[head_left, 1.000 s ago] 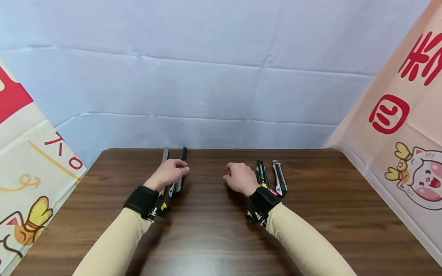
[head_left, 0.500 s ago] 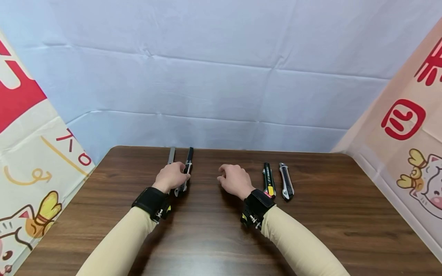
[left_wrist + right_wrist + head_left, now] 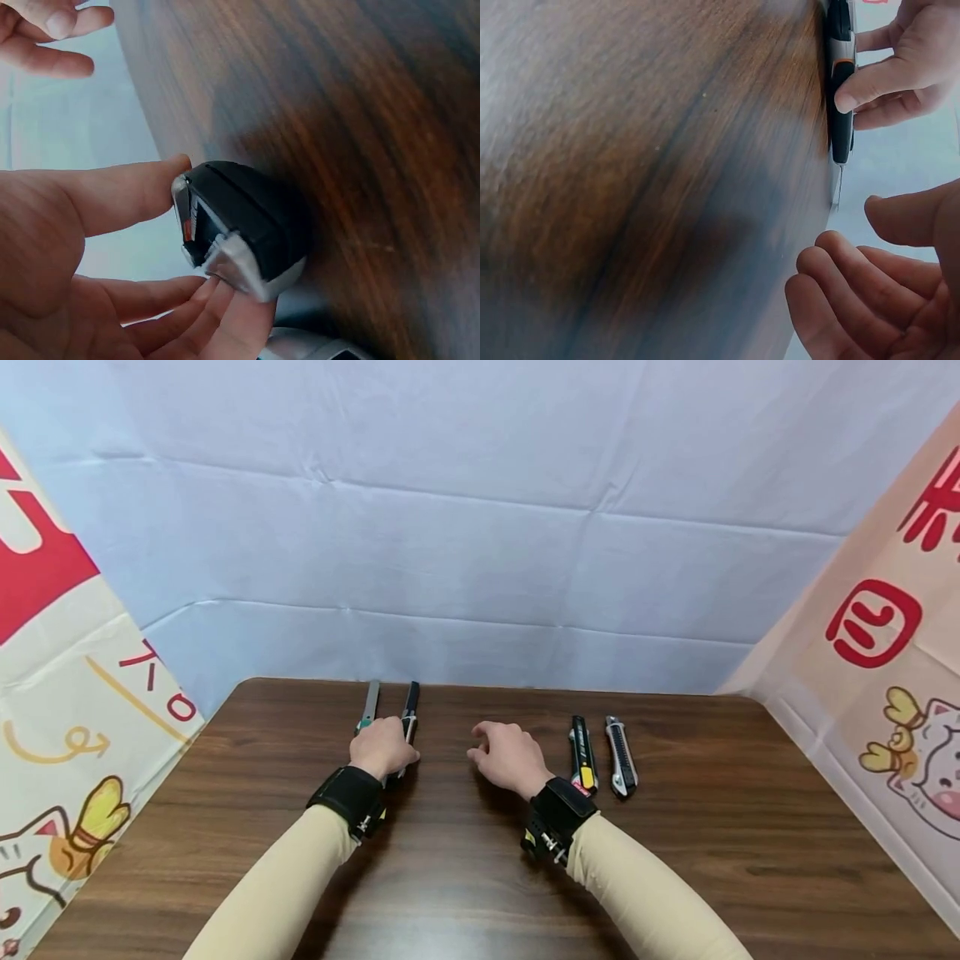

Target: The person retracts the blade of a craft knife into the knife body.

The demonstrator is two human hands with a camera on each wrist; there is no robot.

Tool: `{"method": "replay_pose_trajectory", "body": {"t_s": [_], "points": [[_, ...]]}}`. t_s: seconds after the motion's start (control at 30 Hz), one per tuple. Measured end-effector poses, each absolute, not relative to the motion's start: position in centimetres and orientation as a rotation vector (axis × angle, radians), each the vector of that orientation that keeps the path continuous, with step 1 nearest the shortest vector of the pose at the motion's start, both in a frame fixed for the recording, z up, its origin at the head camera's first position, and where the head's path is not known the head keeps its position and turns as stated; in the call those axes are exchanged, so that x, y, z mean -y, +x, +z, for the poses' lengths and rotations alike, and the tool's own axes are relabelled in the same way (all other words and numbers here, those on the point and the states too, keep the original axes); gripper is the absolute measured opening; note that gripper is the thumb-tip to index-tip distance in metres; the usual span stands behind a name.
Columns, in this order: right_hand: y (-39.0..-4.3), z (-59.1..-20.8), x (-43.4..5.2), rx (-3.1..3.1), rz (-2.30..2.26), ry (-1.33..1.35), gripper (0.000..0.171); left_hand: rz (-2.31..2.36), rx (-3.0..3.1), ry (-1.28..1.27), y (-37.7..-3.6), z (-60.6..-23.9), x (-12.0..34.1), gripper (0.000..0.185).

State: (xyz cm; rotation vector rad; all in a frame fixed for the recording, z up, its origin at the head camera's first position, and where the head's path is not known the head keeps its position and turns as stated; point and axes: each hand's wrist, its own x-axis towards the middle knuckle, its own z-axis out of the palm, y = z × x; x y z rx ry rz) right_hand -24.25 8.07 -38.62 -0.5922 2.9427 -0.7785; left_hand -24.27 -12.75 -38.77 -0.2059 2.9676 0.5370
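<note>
Black knife (image 3: 251, 217): grasping seems your step, left hand (image 3: 381, 747) pinching it, right hand (image 3: 512, 758) loose, holding nothing; lifting likely needs firmness.

On the tabletop (image 3: 465, 868), two left knives (image 3: 410, 706) lie side by side at the left hand (image 3: 381, 747), two right knives (image 3: 584, 755) right of the right hand (image 3: 513, 756), cloth (image 3: 480, 527) behind

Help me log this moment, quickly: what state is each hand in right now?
Left hand: closed, holding a black-and-grey utility knife between thumb and fingers.
Right hand: open, fingers loosely curled, holding nothing.
</note>
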Motion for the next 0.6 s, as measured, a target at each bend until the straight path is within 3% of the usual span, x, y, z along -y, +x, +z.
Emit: {"method": "replay_pose_trajectory", "body": {"t_s": [0.6], "points": [[-24.47,-39.14,-8.72,-2.964,-0.796,-0.528,0.032,0.643,-2.989,-0.218,-23.92,-39.04,12.47,0.018]]}}
